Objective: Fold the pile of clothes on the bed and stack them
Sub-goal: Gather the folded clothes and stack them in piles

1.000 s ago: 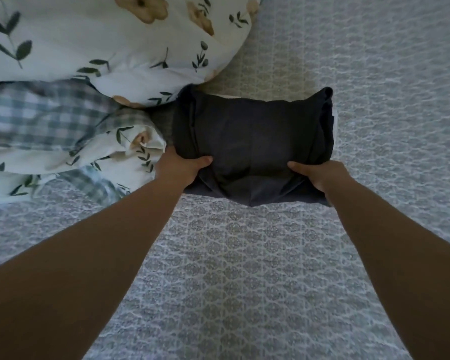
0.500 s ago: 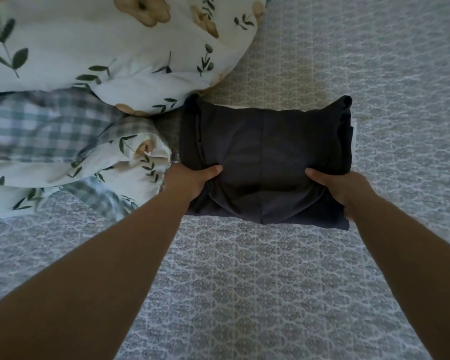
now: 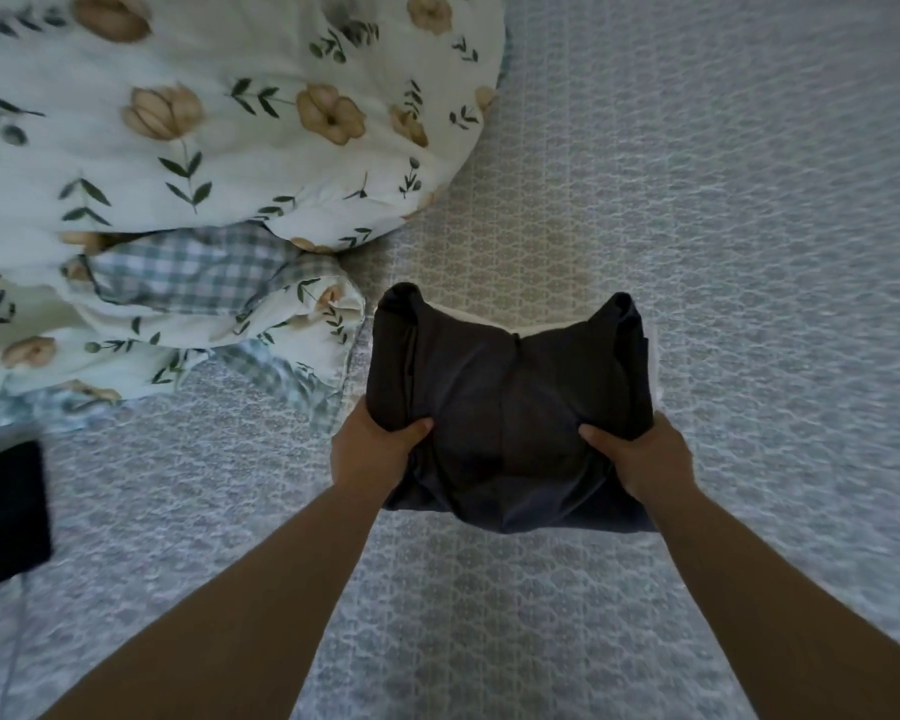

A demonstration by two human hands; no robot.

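A folded dark grey garment (image 3: 505,387) lies in the middle of the view, on top of a white folded item (image 3: 657,366) whose edge peeks out at its right and far sides. My left hand (image 3: 372,449) grips the garment's near left corner, thumb on top. At the near right corner my right hand (image 3: 640,459) grips it the same way. The garment's middle bulges up between my hands, and its far corners stand raised. My fingers are hidden under the cloth.
A floral duvet (image 3: 219,127) with a green checked lining (image 3: 188,272) is bunched at the left and far left. A black phone (image 3: 14,511) with a cable lies at the left edge. The grey patterned bedspread (image 3: 749,200) stretches to the right and near side.
Both hands have drawn the dark stack toward me and to the right, away from the duvet. The hands have come closer together, bunching the garment. The phone has come into view.
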